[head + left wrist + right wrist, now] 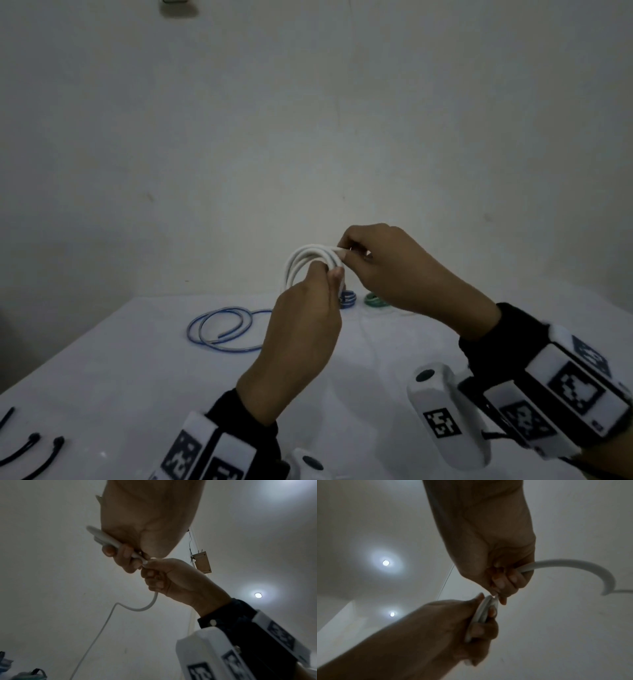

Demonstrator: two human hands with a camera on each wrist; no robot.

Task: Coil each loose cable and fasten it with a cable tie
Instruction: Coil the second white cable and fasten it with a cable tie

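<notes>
Above the table I hold a white cable (301, 258) wound into a few loops. My left hand (318, 291) grips the loops from below, thumb on top of the bundle. My right hand (356, 255) pinches the strand at the top right of the coil. In the left wrist view the left fingers (120, 557) curl round the white coil (102, 536), and the cable's free tail (106, 622) hangs down from my right hand (164, 577). The right wrist view has the right fingers (506, 581) closed on the white cable (573, 563), which arcs away to the right.
A loose blue cable (222, 330) lies in rings on the white table (137, 394). Behind my hands sit a small blue coil (348, 298) and a small green coil (375, 301). Black cable ties (37, 452) lie at the near left edge. A bare wall stands behind.
</notes>
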